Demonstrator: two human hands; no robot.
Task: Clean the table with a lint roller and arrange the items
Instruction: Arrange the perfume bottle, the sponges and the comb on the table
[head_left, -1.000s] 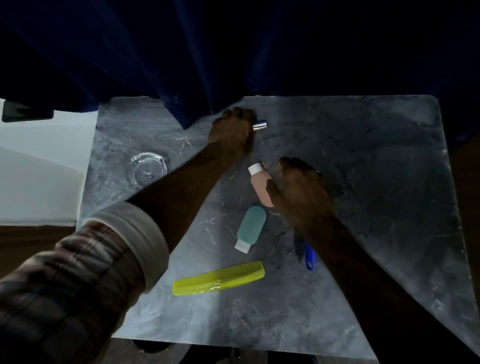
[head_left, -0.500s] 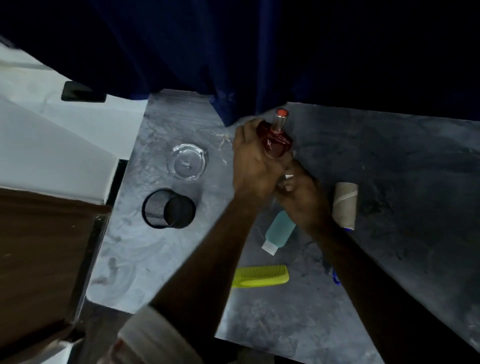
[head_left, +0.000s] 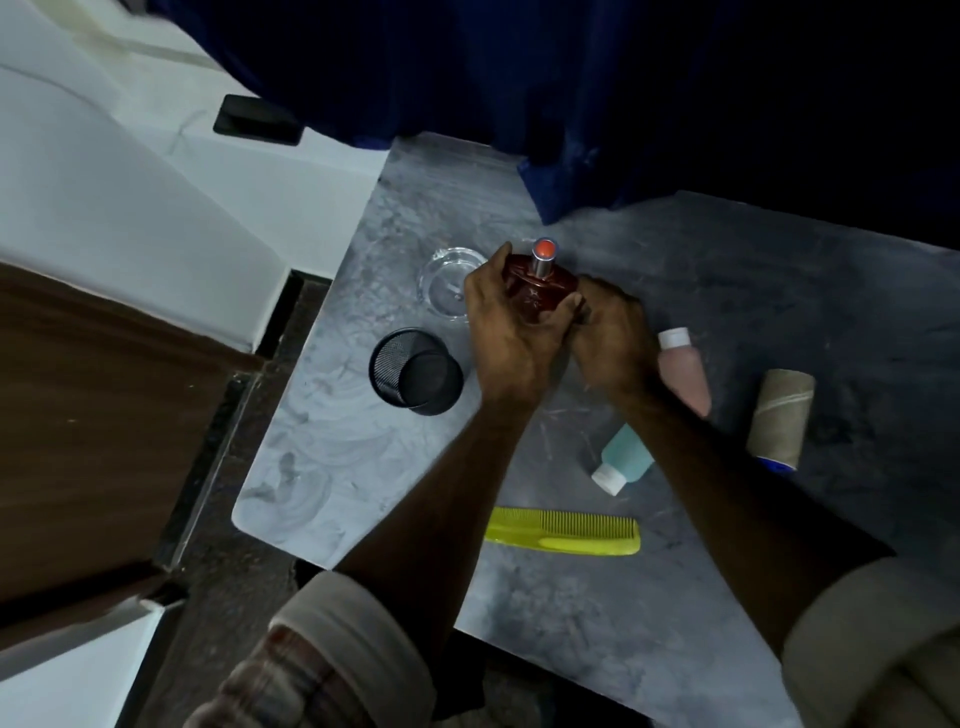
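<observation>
A dark red perfume bottle (head_left: 540, 288) with a silver neck and orange top stands upright near the back of the grey table (head_left: 332, 462). My left hand (head_left: 506, 338) wraps its left side and my right hand (head_left: 610, 338) closes on its right side. The lint roller (head_left: 779, 418), a beige roll with a blue end, lies on the table to the right of my right arm. A pink bottle (head_left: 685, 371) lies beside my right wrist. My forearm partly covers a teal bottle (head_left: 621, 460). A yellow comb (head_left: 563, 532) lies nearer to me.
A glass ashtray (head_left: 447, 283) sits just left of the perfume bottle, partly behind my left hand. A black mesh cup (head_left: 415, 371) stands near the table's left edge. A dark blue curtain (head_left: 571, 104) hangs over the table's back. A black phone (head_left: 257, 120) lies on a white surface at left.
The perfume bottle went from lying under my left hand to held upright, then moved left toward the ashtray. My right hand left the pink bottle and joined on the perfume bottle.
</observation>
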